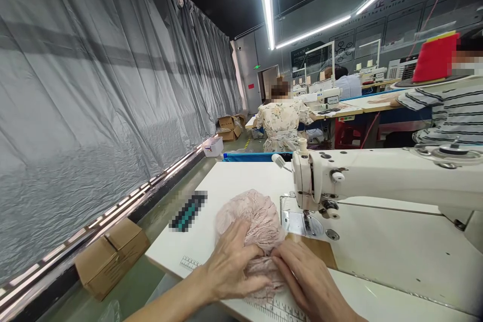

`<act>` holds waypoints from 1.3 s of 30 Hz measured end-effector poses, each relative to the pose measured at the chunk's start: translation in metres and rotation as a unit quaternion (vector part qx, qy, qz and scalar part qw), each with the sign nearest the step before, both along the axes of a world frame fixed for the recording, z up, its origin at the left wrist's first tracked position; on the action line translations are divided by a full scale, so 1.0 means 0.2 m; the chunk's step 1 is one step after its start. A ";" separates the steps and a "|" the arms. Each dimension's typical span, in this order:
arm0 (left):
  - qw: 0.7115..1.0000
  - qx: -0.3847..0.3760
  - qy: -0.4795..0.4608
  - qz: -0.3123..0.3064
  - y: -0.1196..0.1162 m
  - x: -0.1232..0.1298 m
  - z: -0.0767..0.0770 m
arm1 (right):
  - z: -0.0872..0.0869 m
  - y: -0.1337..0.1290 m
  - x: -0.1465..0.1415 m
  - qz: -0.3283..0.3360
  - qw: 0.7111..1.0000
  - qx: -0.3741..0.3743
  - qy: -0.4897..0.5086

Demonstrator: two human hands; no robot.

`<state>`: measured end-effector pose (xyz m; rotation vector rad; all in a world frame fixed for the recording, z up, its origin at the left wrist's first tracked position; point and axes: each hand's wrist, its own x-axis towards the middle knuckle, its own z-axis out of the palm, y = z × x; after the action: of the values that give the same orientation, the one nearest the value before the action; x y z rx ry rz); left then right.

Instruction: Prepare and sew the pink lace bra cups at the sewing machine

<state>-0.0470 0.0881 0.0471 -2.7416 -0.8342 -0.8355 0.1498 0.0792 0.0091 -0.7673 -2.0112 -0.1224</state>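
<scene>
A pale pink piece of gathered, crinkled fabric (pixel 252 207) lies bunched up on the white sewing table (pixel 249 173), left of the needle. My left hand (pixel 234 264) grips its near side, thumb and fingers closing on the folds. Opposite it, my right hand (pixel 307 274) pinches the same fabric near a gathered seam, its fingertips almost meeting the left ones. Some of the cloth hangs below both hands, and part of it is hidden by them. The white sewing machine (pixel 381 173) stands to the right, its presser foot (pixel 308 222) apart from the fabric.
A dark and green blurred object (pixel 188 210) rests at the table's left edge. Ruler markings (pixel 277 309) run along the front edge. A cardboard box (pixel 111 256) sits on the floor at left, beside a grey curtain (pixel 94 85). Other people work at machines ahead and at right.
</scene>
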 end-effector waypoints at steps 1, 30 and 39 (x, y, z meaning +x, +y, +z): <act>1.000 0.018 0.000 0.005 0.01 0.00 -0.01 | 0.00 0.00 -0.01 -0.004 1.000 -0.002 0.002; 0.998 -0.052 -0.019 0.029 0.02 0.01 -0.01 | -0.05 0.01 0.05 0.018 0.996 0.027 -0.083; 1.000 -0.016 -0.005 0.020 0.02 0.01 -0.02 | -0.03 0.02 0.01 0.004 0.999 0.021 -0.045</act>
<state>-0.0442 0.0926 0.0439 -2.7408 -0.9078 -0.8364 0.1512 0.0829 0.0033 -0.7394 -2.0900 -0.1978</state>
